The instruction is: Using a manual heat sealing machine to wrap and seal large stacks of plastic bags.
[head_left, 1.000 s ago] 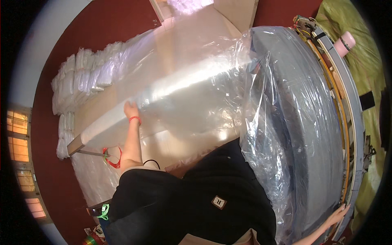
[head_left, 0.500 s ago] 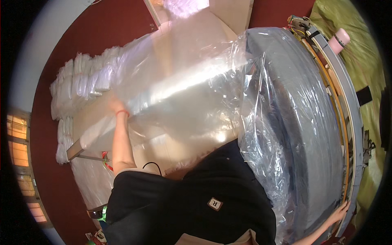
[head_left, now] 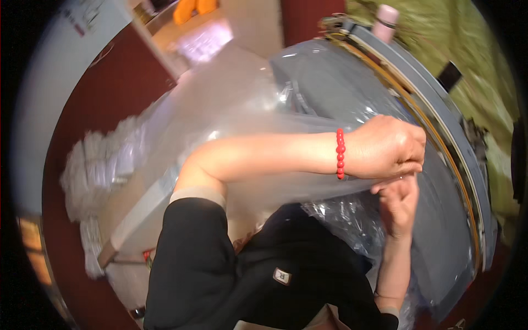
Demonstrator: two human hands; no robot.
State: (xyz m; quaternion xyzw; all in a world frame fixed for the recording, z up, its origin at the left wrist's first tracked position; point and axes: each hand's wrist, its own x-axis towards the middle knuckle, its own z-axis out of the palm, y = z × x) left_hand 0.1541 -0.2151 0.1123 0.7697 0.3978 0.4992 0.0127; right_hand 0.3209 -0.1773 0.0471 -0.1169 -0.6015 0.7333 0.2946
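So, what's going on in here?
A person is handling clear film with bare hands. The left arm reaches across to the right, and the left hand is closed, with the film drawn up to it. The right hand is just below; whether it also grips the film is hard to tell. Bundled plastic lies at the left, and a pink bottle is beside the long rail at the right.

One label noted: a small, pale, four-sided patch [head_left: 282, 276] with a brownish edge and a single dark letter, on the front of the black shirt [head_left: 247, 280]. Faint dark marks [head_left: 72, 21] on the pale wall [head_left: 107, 19], upper left, are too small to read.
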